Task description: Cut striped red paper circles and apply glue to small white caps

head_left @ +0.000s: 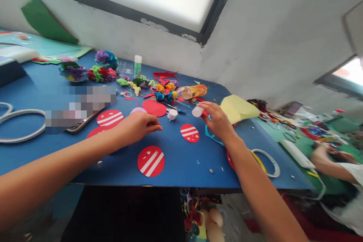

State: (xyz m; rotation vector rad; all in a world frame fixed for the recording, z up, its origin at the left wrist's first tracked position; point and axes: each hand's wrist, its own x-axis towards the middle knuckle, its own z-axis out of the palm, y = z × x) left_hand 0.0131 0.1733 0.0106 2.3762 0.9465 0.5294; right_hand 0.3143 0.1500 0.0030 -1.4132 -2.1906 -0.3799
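Both my arms reach over a blue table. My left hand rests palm down with its fingers curled, touching the table beside a plain red paper disc; whether it holds anything I cannot tell. My right hand pinches a small white glue stick at its fingertips. Red paper discs with white stripes lie around: one in front, one between my hands, one at the left. A white cap stands near the plain disc.
Crumpled coloured paper balls, tissue pompoms, a glue stick, a toppled plastic bottle and a yellow sheet sit at the back. White hoops lie left, another right. A person works at the right.
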